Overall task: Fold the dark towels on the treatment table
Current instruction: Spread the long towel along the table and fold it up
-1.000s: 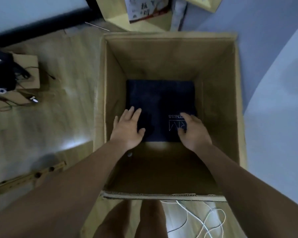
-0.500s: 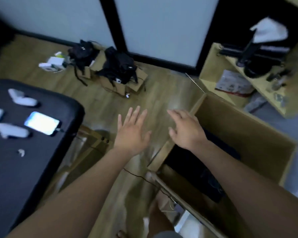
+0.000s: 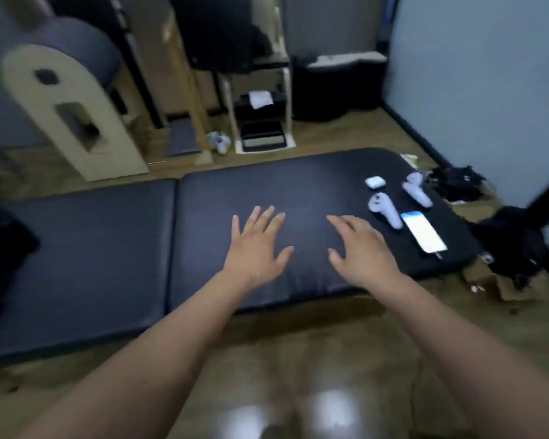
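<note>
Smooth padded table point(image 3: 298, 191), glossy floor point(image 3: 298, 359)

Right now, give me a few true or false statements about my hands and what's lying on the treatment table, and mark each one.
1. The left hand and the right hand are both open over the treatment table. True.
2. The left hand grips a dark towel. False: its fingers are spread and it holds nothing.
3. A phone with a lit screen lies on the table to the right of the right hand. True.
4. The white controllers sit on the table's left pad. False: they lie on the right pad, next to the phone.
</note>
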{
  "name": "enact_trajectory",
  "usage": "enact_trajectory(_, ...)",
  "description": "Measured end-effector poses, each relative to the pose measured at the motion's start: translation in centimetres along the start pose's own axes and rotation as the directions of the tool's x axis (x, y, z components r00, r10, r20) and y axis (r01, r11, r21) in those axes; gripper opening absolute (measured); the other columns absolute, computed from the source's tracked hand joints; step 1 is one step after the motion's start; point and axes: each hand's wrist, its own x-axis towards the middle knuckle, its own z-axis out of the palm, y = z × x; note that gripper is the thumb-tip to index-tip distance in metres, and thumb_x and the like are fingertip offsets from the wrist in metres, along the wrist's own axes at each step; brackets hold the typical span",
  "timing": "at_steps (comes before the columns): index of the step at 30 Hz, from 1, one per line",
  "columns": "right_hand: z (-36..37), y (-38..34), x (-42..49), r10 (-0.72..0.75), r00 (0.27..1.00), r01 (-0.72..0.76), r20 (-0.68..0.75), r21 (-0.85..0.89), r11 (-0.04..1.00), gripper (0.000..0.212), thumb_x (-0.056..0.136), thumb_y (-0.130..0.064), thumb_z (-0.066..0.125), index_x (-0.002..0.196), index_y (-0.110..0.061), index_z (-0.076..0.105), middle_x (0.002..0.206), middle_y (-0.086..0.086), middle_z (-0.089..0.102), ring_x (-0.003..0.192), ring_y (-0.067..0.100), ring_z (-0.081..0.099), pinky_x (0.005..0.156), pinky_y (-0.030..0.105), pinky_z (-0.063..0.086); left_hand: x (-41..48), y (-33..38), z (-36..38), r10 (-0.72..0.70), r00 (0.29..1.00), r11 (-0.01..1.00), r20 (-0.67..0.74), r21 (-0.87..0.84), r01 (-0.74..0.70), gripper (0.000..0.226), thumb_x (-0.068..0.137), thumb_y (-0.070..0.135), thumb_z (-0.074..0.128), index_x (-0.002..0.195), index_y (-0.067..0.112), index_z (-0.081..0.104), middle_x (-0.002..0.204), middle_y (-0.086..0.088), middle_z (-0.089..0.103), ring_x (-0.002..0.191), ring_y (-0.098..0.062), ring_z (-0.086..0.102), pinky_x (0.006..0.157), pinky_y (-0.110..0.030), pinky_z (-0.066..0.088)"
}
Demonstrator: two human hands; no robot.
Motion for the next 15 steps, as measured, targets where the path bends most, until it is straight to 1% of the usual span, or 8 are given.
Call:
enact_trajectory(3,1.3,-11.5,4.7,-0.188,0.982,0.188,0.035,0.012,0.982,0.067,0.094,-0.038,0.053,0.153,-0.029,0.025,0.155,0.001,0.033,0.145,0.021,0.026,0.118,0.042,0.026,-4.1,-10.5,-4.3,-0.209,0.973,0.978,-0.103,-0.009,0.209,0.071,0.099,0.054,0.043,0.159,0.026,0.018,0.169,0.004,0.010,0.156,-0.019,-0.002,0.124,-0.055,-0.004)
enact_trajectory(6,3.2,-21.9,7.4,-0.358,0.929,0.356,0.093,0.038,0.934,0.066,0.095,-0.038,0.051,0.154,-0.029,0.023,0.156,0.002,0.031,0.145,0.021,0.025,0.118,0.041,0.023,-9.0,-18.9,-7.3,-0.387,0.907,0.921,-0.166,-0.025,0.388,0.071,0.100,0.054,0.043,0.159,0.025,0.018,0.168,0.005,0.011,0.156,-0.018,-0.001,0.124,-0.055,-0.003)
enact_trajectory(11,6.7,-36.0,9.5,-0.589,0.790,0.582,0.168,0.094,0.808,0.066,0.094,-0.036,0.053,0.153,-0.029,0.025,0.153,0.000,0.035,0.143,0.021,0.028,0.116,0.041,0.026,-17.2,-29.1,-9.0,-0.631,0.751,0.775,-0.194,-0.102,0.624,0.070,0.100,0.054,0.043,0.159,0.025,0.019,0.168,0.005,0.012,0.156,-0.019,0.000,0.124,-0.056,-0.005)
enact_trajectory(15,9.7,-44.7,11.2,-0.704,0.676,0.694,0.217,0.134,0.708,0.067,0.094,-0.037,0.053,0.154,-0.029,0.024,0.154,0.001,0.034,0.144,0.022,0.027,0.116,0.041,0.027,-21.2,-35.7,-9.2,-0.752,0.631,0.657,-0.190,-0.158,0.737,0.070,0.099,0.055,0.043,0.159,0.025,0.021,0.168,0.006,0.013,0.156,-0.019,0.001,0.123,-0.056,-0.004)
